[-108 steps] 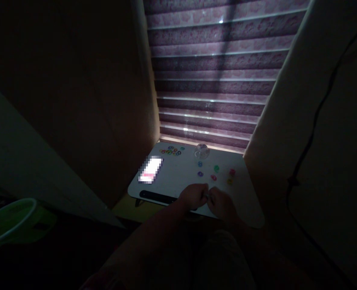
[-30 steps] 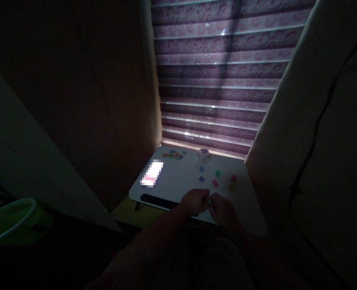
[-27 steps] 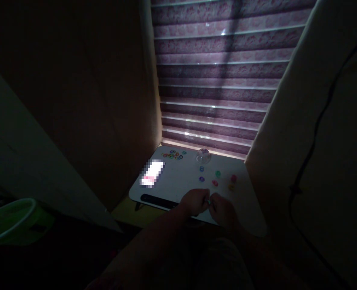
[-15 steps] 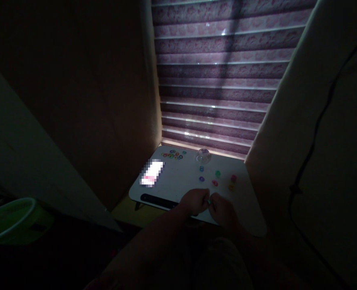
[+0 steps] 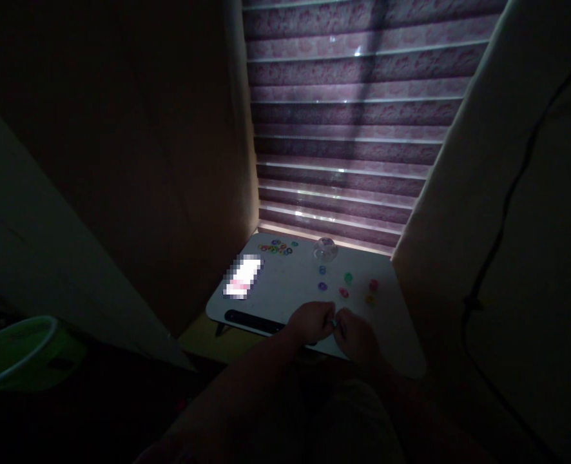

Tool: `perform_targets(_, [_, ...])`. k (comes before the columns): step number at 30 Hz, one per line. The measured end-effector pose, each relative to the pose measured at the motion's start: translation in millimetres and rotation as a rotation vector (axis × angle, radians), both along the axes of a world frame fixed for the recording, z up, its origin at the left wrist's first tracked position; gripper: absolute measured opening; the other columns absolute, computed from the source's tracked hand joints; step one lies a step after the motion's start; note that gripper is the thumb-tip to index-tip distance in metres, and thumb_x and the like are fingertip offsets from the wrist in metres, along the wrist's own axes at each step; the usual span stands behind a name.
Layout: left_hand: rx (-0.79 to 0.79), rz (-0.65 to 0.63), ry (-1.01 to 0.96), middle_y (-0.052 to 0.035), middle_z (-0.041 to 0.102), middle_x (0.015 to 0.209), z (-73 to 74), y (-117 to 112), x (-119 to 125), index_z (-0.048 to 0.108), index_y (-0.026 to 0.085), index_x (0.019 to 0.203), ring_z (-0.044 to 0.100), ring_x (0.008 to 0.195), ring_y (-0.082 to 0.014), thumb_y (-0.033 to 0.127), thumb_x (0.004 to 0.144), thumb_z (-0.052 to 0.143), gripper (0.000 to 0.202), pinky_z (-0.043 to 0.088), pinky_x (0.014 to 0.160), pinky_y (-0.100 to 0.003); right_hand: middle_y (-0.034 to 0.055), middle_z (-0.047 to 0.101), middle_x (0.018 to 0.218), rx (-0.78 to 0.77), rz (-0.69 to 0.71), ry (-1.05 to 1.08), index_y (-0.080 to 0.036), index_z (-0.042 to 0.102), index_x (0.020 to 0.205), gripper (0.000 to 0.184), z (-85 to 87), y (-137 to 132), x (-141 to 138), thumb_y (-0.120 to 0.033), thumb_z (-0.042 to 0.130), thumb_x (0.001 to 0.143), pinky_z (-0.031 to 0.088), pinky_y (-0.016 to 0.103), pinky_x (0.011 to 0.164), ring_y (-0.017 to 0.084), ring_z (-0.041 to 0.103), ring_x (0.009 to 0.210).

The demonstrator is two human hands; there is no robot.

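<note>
My left hand and my right hand meet at the near edge of a small white lap table. Both are closed in a pinch around a tiny green piece held between the fingertips. Just beyond them lie loose coloured rings: purple, pink, green, red and yellow. A heap of several more rings sits at the table's far left. A small clear dome stands near the far edge.
The room is very dark. A blurred bright rectangle lies on the table's left side. Striped blinds hang behind the table, dark walls close in on both sides, and a green bowl-like tub sits at the lower left.
Both hands stay pinched together at the near edge. The view shifted slightly since the oldest frame; the rings on the table have not moved.
</note>
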State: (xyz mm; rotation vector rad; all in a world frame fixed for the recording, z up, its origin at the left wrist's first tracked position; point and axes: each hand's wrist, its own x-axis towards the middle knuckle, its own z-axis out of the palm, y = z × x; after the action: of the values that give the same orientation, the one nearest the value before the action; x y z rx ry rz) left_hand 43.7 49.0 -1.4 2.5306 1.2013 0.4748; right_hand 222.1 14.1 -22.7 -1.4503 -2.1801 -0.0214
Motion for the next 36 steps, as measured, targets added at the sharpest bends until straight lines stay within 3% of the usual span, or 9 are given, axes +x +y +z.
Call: perform_targets(36, [0.009, -0.007, -0.024, -0.0037, 0.068, 0.090, -1.0, -0.1, -0.7, 0.057, 0.022, 0.092, 0.063, 0.082, -0.0208, 0.029, 0.086, 0.058, 0.009, 0.044, 0.072, -0.028, 0.0008, 0.056, 0.068, -0.010, 0.008, -0.002, -0.022, 0.052, 0.080, 0.007, -3.3, 1.7, 0.7, -0.018, 0.047, 0.084, 0.027, 0.028, 0.060, 0.017, 0.050, 0.063])
